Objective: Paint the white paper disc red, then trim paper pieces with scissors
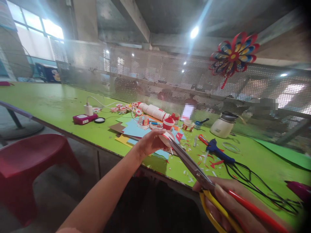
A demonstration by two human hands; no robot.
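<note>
My left hand (153, 142) is closed around a small white paper cup (165, 138), much of it hidden by the fingers and the blades. My right hand (225, 197) grips a pair of scissors (191, 163) with yellow handles. The scissors' long metal blades reach up and left, their tips at the cup; whether they touch it I cannot tell. A red stick-like thing (255, 208) also lies along my right hand. Beneath the left hand are sheets of coloured paper (136, 130), with paper scraps scattered to the right.
On the green table (55, 100) are a blue glue gun (220, 152) with a black cord, a kettle (223, 124), red-and-white paper cups (168, 121), a magenta box (85, 118) and a lit phone (187, 111). A perforated metal screen (150, 74) stands behind; a red stool (36, 155) is left.
</note>
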